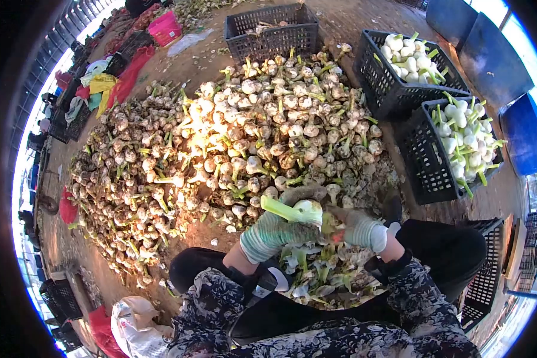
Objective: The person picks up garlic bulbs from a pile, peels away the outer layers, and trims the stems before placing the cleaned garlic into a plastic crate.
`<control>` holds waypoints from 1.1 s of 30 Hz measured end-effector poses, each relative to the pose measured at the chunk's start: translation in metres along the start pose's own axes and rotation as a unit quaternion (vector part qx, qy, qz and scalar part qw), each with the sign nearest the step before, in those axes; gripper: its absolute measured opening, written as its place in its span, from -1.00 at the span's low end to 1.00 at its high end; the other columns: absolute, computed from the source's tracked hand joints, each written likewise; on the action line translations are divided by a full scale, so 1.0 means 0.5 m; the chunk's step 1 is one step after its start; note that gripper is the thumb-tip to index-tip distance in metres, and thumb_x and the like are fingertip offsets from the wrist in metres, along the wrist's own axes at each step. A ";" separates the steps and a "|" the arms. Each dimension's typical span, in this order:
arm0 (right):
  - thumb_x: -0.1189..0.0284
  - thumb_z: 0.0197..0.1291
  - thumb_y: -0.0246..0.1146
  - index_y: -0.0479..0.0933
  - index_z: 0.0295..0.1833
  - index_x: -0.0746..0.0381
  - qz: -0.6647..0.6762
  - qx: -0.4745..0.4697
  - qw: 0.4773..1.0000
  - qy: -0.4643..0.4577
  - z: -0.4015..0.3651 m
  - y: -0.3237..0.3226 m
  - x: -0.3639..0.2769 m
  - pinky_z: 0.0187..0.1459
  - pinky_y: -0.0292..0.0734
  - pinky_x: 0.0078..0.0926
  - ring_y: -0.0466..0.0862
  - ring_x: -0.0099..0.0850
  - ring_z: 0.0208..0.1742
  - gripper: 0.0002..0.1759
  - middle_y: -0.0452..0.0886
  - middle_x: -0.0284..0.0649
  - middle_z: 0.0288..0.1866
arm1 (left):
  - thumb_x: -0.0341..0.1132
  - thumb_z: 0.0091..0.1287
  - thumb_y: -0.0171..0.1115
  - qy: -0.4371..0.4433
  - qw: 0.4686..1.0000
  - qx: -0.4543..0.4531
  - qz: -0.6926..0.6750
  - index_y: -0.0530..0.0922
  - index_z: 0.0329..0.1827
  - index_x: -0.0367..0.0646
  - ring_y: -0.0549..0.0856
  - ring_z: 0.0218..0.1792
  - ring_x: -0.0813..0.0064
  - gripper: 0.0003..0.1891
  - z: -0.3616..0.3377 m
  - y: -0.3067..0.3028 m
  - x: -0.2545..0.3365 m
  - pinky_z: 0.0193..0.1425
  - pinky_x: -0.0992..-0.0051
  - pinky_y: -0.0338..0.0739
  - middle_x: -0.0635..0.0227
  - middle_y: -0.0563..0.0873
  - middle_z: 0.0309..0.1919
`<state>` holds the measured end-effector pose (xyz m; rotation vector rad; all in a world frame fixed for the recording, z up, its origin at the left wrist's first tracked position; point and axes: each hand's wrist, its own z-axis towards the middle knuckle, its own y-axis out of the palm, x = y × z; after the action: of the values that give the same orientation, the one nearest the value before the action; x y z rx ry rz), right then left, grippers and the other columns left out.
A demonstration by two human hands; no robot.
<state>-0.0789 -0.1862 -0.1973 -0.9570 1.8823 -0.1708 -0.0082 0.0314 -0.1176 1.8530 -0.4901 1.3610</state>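
My left hand point(271, 234), in a soiled green-and-white striped glove, is closed around a fresh garlic bulb point(307, 210). The bulb's white side faces up and its thick green stem points left. Close by on the right, my right hand point(359, 230) wears a matching glove. Its fingers curl by the bulb, blurred, with a bit of red showing at them; I cannot tell what it holds. Peeled leaves and skins point(322, 268) lie between my legs under both hands. Just beyond spreads a large heap of unpeeled garlic point(238, 137) with soil on it.
Two black crates point(388, 98) of cleaned white garlic point(466, 137) stand on the right. Another black crate point(271, 42) sits behind the heap. A blue barrel point(525, 134) is at far right, a pink bucket point(164, 28) at the back left, and a white sack point(138, 328) at lower left.
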 end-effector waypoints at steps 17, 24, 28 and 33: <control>0.24 0.01 0.31 0.40 -0.03 0.41 0.374 0.111 0.920 -0.046 -0.052 -0.101 -0.160 -0.20 0.49 -0.52 0.58 -0.51 -0.26 -0.48 0.59 -0.17 -0.28 | -0.29 -0.18 0.51 0.083 0.977 0.056 0.188 0.13 0.29 -0.28 0.37 0.18 0.40 -0.05 0.014 -0.031 -0.054 0.25 0.41 0.27 0.19 0.36 0.18; 0.52 -0.04 0.24 0.45 -0.12 0.31 0.022 0.280 0.943 -0.178 -0.044 -0.066 -0.158 -0.23 0.43 -0.44 0.56 -0.37 -0.30 -0.70 0.56 -0.11 -0.31 | -0.30 -0.22 0.53 0.031 0.991 0.052 0.116 0.16 0.28 -0.28 0.40 0.14 0.40 -0.05 0.012 -0.029 -0.025 0.23 0.41 0.29 0.22 0.38 0.17; 0.48 0.04 0.20 0.40 0.01 0.36 0.142 0.276 0.951 0.003 -0.027 -0.103 -0.142 -0.09 0.47 -0.52 0.57 -0.33 -0.14 -0.61 0.54 -0.04 -0.09 | -0.47 -0.20 0.48 0.050 0.995 0.043 0.080 0.19 0.26 -0.29 0.45 0.10 0.45 -0.11 0.011 -0.017 0.001 0.16 0.45 0.37 0.26 0.43 0.13; 0.55 0.04 0.22 0.31 0.07 0.35 0.490 0.173 0.848 -0.102 -0.017 -0.040 -0.159 -0.10 0.49 -0.55 0.55 -0.46 -0.12 -0.56 0.45 -0.14 0.03 | -0.48 -0.25 0.49 0.015 0.992 0.118 -0.035 0.24 0.23 -0.30 0.50 0.05 0.43 -0.13 0.019 -0.014 -0.020 0.15 0.43 0.38 0.24 0.50 0.07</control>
<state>-0.0583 -0.1480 -0.1275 0.2843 1.8290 0.2008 -0.0009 0.0273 -0.1305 2.0149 -0.2542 1.4473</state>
